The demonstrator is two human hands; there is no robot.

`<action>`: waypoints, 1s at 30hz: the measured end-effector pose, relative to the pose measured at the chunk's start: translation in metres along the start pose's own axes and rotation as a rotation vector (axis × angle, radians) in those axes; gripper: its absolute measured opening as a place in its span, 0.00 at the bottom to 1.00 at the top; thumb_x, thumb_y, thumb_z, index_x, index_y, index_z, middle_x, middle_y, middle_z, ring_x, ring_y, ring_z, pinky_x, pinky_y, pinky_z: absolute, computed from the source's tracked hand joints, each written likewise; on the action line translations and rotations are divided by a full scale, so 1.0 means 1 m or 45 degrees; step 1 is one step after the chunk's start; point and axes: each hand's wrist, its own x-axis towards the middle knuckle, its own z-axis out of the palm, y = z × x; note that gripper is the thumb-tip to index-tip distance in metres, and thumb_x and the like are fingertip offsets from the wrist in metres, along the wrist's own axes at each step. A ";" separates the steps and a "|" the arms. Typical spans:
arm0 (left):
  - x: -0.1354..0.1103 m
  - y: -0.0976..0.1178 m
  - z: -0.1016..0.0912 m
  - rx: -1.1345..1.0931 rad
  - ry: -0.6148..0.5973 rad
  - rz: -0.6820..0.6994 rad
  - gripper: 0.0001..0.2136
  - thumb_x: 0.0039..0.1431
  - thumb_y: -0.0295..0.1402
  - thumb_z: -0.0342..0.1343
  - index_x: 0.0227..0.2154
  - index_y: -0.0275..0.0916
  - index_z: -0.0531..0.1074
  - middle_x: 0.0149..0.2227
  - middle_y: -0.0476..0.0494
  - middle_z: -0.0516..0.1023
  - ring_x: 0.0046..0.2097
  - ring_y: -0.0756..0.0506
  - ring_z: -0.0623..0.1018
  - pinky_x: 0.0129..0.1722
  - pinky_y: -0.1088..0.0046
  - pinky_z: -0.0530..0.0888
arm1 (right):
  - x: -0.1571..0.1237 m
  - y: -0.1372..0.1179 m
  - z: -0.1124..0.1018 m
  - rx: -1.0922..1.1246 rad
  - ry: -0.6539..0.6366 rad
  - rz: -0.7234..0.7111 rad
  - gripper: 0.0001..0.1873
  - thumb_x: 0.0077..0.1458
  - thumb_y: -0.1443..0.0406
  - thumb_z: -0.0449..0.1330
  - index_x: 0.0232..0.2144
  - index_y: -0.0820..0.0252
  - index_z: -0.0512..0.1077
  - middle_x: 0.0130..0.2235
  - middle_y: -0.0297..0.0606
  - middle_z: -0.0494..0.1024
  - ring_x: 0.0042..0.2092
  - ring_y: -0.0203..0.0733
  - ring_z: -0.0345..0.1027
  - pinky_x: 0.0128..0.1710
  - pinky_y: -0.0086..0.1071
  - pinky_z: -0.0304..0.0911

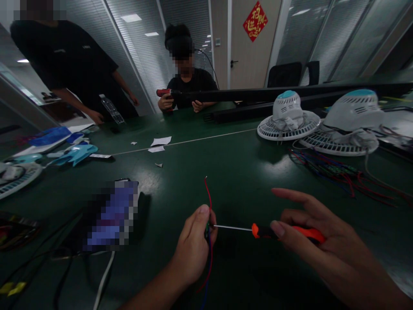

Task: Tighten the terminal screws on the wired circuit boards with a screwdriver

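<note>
My left hand point(195, 241) is closed around a small green circuit board point(207, 230), mostly covered by the fingers. From it a red wire point(208, 189) sticks up, and red and blue wires hang below. In my right hand point(318, 241) lies a screwdriver point(274, 232) with an orange and black handle, pinned by the thumb while the index finger stretches out. Its thin metal shaft points left, and the tip meets the board side at my left hand; the exact contact is hidden.
Two white fan housings point(288, 122) and a tangle of wired boards point(342, 170) lie right on the green table point(180, 185). Left are a lit-screen device point(111, 215) and blue plastic parts point(74, 154). Paper scraps point(161, 141) lie ahead. Opposite, a seated person holds a red tool point(164, 92); another stands.
</note>
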 end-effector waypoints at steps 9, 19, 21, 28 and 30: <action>-0.001 0.003 0.002 -0.005 0.017 0.017 0.21 0.60 0.50 0.46 0.24 0.38 0.68 0.16 0.53 0.61 0.19 0.52 0.61 0.21 0.76 0.61 | -0.001 0.006 0.000 0.030 -0.048 0.125 0.33 0.61 0.46 0.46 0.61 0.57 0.62 0.16 0.28 0.71 0.18 0.39 0.68 0.15 0.29 0.62; 0.001 0.000 0.001 -0.015 0.029 -0.010 0.21 0.60 0.51 0.46 0.25 0.38 0.68 0.16 0.54 0.61 0.20 0.52 0.62 0.21 0.76 0.61 | 0.002 0.000 0.002 -0.027 -0.018 0.053 0.29 0.59 0.48 0.52 0.56 0.58 0.64 0.18 0.28 0.71 0.19 0.39 0.68 0.18 0.30 0.65; 0.000 0.000 0.001 -0.004 0.026 -0.009 0.21 0.60 0.51 0.46 0.25 0.38 0.68 0.16 0.54 0.61 0.19 0.52 0.61 0.20 0.76 0.61 | 0.002 0.000 0.002 -0.023 -0.018 0.023 0.28 0.59 0.48 0.52 0.55 0.57 0.63 0.18 0.28 0.72 0.20 0.39 0.68 0.18 0.30 0.65; 0.000 0.000 0.001 -0.004 0.019 -0.014 0.21 0.60 0.51 0.46 0.25 0.38 0.68 0.16 0.54 0.61 0.19 0.52 0.61 0.20 0.76 0.61 | 0.002 0.002 0.001 -0.014 -0.011 -0.002 0.26 0.59 0.50 0.53 0.55 0.55 0.62 0.24 0.32 0.78 0.22 0.41 0.71 0.17 0.30 0.64; 0.000 0.000 0.001 -0.017 0.023 -0.017 0.21 0.60 0.51 0.46 0.25 0.38 0.68 0.16 0.54 0.61 0.19 0.52 0.61 0.20 0.76 0.61 | 0.003 0.002 0.001 0.002 -0.005 -0.016 0.26 0.59 0.51 0.54 0.54 0.56 0.62 0.24 0.32 0.77 0.21 0.40 0.70 0.16 0.29 0.63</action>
